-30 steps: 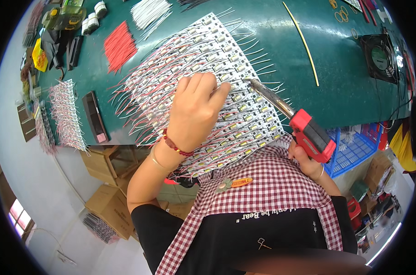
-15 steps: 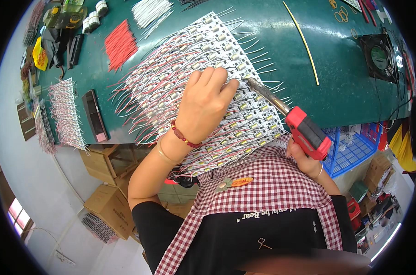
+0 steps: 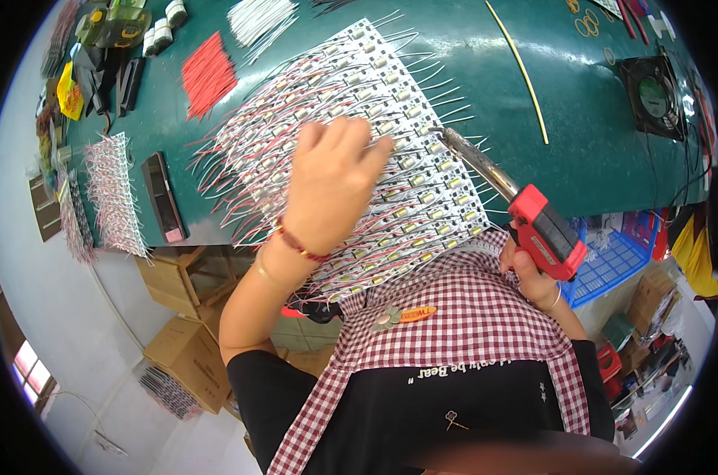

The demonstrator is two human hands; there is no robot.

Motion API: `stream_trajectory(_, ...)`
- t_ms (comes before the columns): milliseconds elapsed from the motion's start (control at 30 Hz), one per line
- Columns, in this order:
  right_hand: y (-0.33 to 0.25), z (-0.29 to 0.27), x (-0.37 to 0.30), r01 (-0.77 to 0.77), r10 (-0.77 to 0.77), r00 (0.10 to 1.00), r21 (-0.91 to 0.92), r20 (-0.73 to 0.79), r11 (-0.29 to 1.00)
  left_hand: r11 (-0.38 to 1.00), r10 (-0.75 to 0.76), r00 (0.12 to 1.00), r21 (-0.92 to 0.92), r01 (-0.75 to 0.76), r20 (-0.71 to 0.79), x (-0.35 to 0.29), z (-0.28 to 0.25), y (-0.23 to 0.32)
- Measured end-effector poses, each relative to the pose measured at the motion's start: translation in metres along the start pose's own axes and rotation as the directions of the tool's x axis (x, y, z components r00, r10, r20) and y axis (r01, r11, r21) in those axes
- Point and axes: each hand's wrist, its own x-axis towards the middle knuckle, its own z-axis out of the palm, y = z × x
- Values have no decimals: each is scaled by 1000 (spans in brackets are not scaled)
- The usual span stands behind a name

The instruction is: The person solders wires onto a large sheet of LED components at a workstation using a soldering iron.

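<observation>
A large white circuit-board panel, set with rows of small components and red and white wires, lies aslant on the green table. Over its middle is my left hand, its fingers curled in; whatever they pinch is hidden beneath them. My right hand, at the panel's near right, grips the handle of a red and black soldering iron. Its metal tip points up and left, at or just above the panel's right edge. I cannot tell whether the tip touches the board.
Bundles of red wires and white wires lie beyond the panel. To the left are a phone and a smaller wired panel. On the right are a yellow stick, a black fan and, below the table, a blue crate.
My left hand has moved left and slightly nearer to me across the panel. The soldering iron has shifted a little to the right, still in my right hand.
</observation>
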Motion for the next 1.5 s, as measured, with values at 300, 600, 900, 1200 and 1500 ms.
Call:
stream_trajectory(300, -3, -2, -8, 9, 19, 994, 250, -110, 968, 987, -40, 986, -162, 13, -164, -15, -14, 14)
stream_trajectory(600, 9, -5, -15, -76, 76, 996, -6, 55, 997, 973, -9, 989, -229, -26, -150, -7, 33, 21)
stream_trajectory(900, 19, -5, -15, -92, 83, 992, -100, -93, 991, 966, -8, 989, -258, -31, -150, -7, 34, 18)
stream_trajectory(1200, 22, -8, -14, 5, -14, 999, -233, -37, 972, 961, -13, 987, -274, -32, -159, -6, 35, 18)
stream_trajectory(1500, 25, -5, -7, 74, -77, 997, -288, -2, 955, 969, -7, 992, -245, -24, -124, -4, 32, 18)
